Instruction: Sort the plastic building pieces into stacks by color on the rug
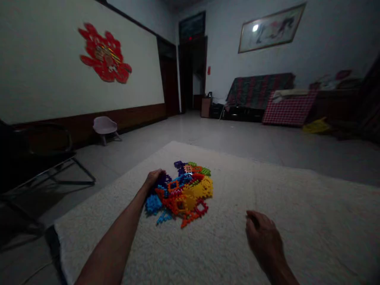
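Dozens of blocks (190, 194) lie heaped, unsorted, on a rug (297, 206); left hand (154, 177) curls into them, grip unclear; right hand (263, 237) half-curled, empty.

Pale shaggy rug (297, 206) on floor, heap of coloured plastic pieces (184, 192)

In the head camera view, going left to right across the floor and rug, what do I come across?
First the dark metal chair frame → left hand → pile of colourful plastic pieces → right hand.
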Demonstrator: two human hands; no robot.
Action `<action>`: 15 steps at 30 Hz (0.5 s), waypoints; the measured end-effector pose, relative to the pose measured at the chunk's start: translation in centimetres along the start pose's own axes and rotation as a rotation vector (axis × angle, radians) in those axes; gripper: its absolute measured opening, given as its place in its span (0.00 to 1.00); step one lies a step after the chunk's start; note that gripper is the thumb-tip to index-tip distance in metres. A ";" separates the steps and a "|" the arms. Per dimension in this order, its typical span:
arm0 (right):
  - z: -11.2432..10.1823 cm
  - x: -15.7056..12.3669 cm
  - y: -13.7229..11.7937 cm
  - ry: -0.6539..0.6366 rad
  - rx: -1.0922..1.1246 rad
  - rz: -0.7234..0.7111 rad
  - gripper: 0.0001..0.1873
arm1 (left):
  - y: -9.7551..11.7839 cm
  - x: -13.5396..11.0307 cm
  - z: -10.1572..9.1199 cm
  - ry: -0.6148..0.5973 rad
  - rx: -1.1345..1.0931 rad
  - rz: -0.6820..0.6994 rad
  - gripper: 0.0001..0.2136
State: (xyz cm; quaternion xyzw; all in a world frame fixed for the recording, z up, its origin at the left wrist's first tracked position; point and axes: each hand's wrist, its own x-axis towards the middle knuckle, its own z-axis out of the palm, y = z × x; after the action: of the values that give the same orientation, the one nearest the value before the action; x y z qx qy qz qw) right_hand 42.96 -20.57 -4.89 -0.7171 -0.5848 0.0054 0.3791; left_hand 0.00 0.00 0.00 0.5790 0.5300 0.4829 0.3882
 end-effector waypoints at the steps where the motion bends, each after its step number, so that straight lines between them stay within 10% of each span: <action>1: 0.0 0.0 0.0 0.001 0.003 -0.003 0.23 | 0.0 0.2 0.7 -0.018 -0.004 0.000 0.27; 15: -0.2 0.0 -0.5 0.033 0.050 0.009 0.20 | 0.5 1.3 8.4 -0.336 -0.138 0.023 0.30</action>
State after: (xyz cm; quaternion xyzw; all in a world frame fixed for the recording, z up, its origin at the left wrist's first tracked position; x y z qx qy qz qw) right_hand 42.59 -20.62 -4.47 -0.7100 -0.5751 0.0098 0.4063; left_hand 8.24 1.73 -1.30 0.6296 0.4166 0.4190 0.5045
